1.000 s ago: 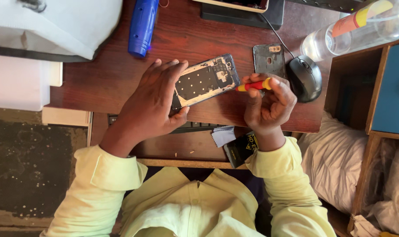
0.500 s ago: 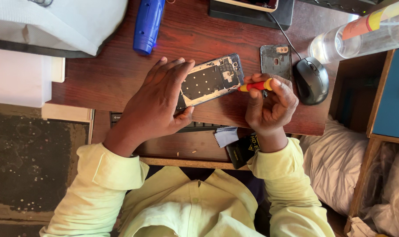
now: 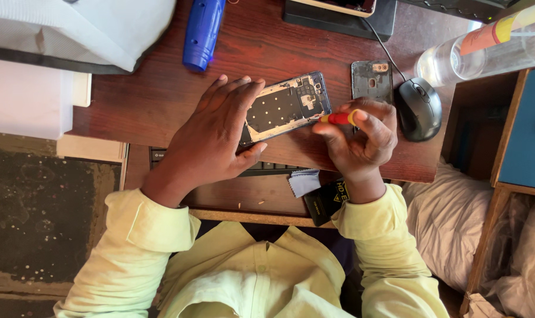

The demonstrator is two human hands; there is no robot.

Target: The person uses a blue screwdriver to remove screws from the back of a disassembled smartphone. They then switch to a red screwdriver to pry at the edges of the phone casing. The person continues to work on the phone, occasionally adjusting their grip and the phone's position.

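Left hand (image 3: 217,138) lies flat, fingers spread, pinning an opened smartphone (image 3: 286,107) to the dark wooden desk (image 3: 161,88), its pale inner plate and circuitry exposed. Right hand (image 3: 362,138) pinches a small red-and-yellow screwdriver (image 3: 338,118) at the phone's edge. Nearby: a black mouse (image 3: 418,109).

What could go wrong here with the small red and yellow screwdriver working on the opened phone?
The red and yellow screwdriver in the right hand could slip across the opened black phone's exposed insides, which only the left hand steadies. Any loosened screw might roll off the dark wooden desk near its edge. The clear plastic bottle lying nearby may leak if unsealed.
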